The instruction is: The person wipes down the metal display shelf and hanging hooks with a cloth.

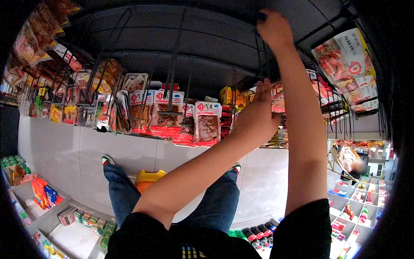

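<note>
Centrally, one pair of long, thin, black metal display prongs (258, 56), upper section of the rack, spanning the gap between two bare hands.

Left hand (257, 118): raised, back towards the viewer; longer fingers extended upward and close together, thumb set apart at the right; fingertips at the lower part of the prongs, contact or pinch cannot be told.

Right hand (276, 32): higher, at the dark top of the rack; fingers bent leftward, tips blurred and lost in shadow beside the upper part of the prongs; whether they pinch anything cannot be told.

Left of the left hand, hanging: flat white-and-red packets with clear windows showing brown food (208, 123), well below the right hand. Just beyond the left wrist and knuckles: one bright yellow box-shaped pack (227, 95), partly hidden.

Right of the right forearm: one large white packet with a red emblem and a picture of red food (345, 56), tilted, well apart from both hands.

Below, on pale grey floor tiles (86, 142): one yellow-and-orange object (151, 173), between legs in blue denim trousers (215, 200)
</note>
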